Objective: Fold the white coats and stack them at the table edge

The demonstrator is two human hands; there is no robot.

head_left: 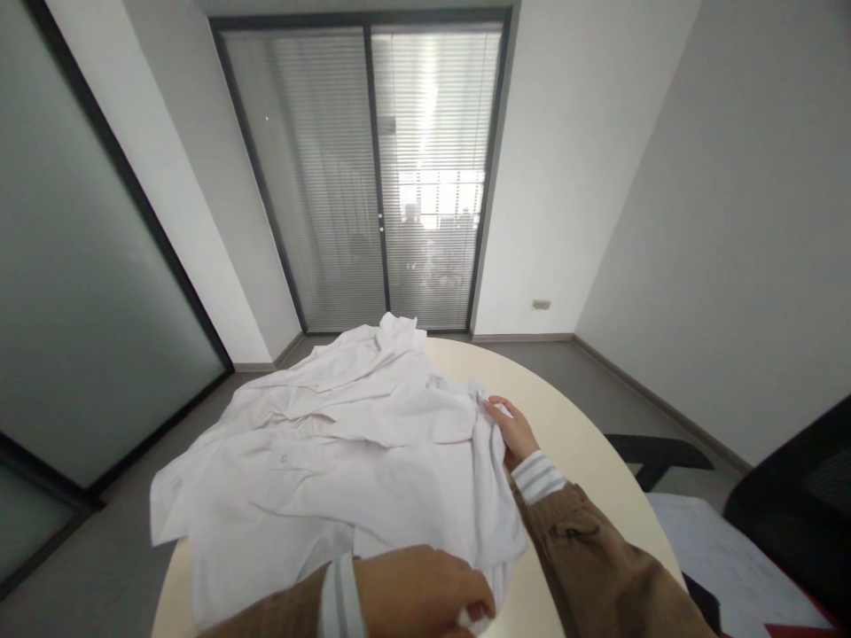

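A crumpled white shirt [332, 452] lies spread over a round cream table [585, 443], its collar toward the far edge. My left hand [425, 589] is at the near edge, fingers curled and pinching the shirt's hem. My right hand [511, 430] rests on the shirt's right side, fingers closed on a fold of the fabric. Both arms wear brown sleeves with striped white cuffs.
A black chair [791, 496] stands at the right, with a dark armrest [655, 454] near the table. Glass doors with blinds [372, 177] face me. A frosted glass wall [73, 292] runs along the left. Grey floor surrounds the table.
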